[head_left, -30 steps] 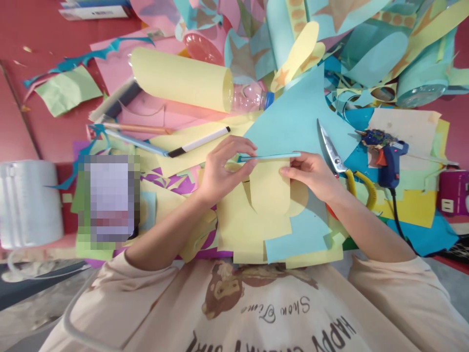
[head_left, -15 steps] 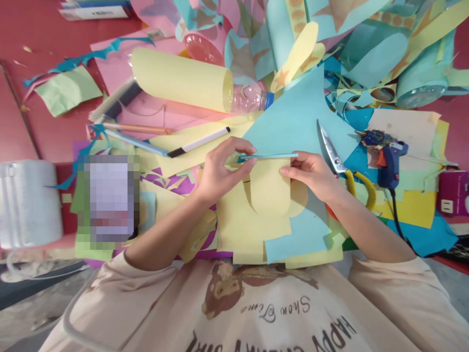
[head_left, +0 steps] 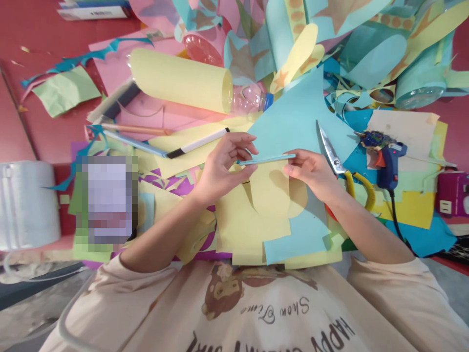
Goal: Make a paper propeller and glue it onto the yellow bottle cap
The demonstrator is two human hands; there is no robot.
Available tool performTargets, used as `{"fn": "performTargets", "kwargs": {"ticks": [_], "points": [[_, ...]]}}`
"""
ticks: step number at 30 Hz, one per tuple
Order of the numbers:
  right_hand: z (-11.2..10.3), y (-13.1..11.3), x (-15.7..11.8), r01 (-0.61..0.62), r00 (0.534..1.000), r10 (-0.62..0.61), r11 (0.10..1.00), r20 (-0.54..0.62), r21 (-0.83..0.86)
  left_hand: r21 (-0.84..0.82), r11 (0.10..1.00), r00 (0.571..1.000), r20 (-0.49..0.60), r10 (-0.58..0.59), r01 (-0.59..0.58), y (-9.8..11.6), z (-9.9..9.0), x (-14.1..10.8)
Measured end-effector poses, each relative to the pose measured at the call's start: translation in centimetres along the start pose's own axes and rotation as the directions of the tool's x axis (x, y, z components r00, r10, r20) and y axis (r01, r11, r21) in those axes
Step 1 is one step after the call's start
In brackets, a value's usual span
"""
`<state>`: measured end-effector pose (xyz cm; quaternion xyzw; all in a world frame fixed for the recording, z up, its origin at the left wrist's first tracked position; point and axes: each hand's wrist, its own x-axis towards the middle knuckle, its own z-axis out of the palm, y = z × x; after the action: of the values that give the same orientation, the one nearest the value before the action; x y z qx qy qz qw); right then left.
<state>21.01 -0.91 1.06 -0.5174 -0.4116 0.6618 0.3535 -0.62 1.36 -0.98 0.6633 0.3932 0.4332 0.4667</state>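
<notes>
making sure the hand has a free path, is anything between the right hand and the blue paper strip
Nothing visible: the right hand is at the right end of the blue paper strip. The scissors lie on the hand's other side, away from the strip.

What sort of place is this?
Probably a craft workspace, though whether in a home, school or workshop I can't tell. Signs: scissors, a glue gun and a paper-wrapped bottle.
</notes>
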Motion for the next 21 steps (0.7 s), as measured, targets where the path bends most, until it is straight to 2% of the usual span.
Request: {"fn": "performTargets", "kwargs": {"ticks": [8, 13, 16, 19, 21], "points": [[0.0, -0.1, -0.3, 0.077, 0.994, -0.086, 0.987, -0.06, -0.139, 0.033, 0.999, 0.996, 0.082, 0.04, -0.043, -0.3, -0.1, -0.4], [0.0, 0.0, -0.5, 0.12, 0.991, -0.128, 0.983, -0.046, -0.141, -0.099, 0.994, 0.994, 0.1, 0.047, -0.037, 0.1, -0.3, -0.3], [0.1, 0.1, -0.8, 0.137, 0.989, -0.145, 0.975, -0.034, -0.174, -0.125, 0.989, 0.988, 0.141, -0.064, 0.082, 0.8, -0.3, -0.1], [0.2, 0.2, -1.0, 0.154, 0.987, -0.159, 0.966, -0.01, -0.206, -0.018, 0.975, 0.963, 0.159, -0.215, 0.221, 1.5, -0.1, 0.0], [0.3, 0.3, -1.0, 0.158, 0.987, -0.16, 0.964, 0.008, -0.213, 0.045, 0.962, 0.951, 0.14, -0.274, 0.27, 1.7, 0.0, 0.0]]}}
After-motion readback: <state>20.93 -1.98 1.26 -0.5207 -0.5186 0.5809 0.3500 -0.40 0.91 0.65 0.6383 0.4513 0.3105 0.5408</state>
